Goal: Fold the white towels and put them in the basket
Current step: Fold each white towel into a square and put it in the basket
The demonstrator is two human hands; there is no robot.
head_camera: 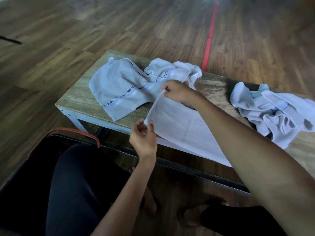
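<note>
With left hand (143, 136) and right hand (176, 92) each pinching a corner of the plain white terry towel (184, 126) (edge lifted), keep taut, match corners squarely.

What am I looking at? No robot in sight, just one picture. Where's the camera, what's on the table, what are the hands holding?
There is no machine here: a person works bare-handed. The single picture comes from a camera worn on the person's head, looking forward and down, so both arms are the wearer's own. The left hand and the right hand each pinch one end of the same edge of a white towel, which is spread on a low wooden table and reaches over its near edge. To its left lies a banded towel, partly bunched. At the far right sits a crumpled towel. A dark basket with a reddish rim stands at lower left, beside the person's leg.
</note>
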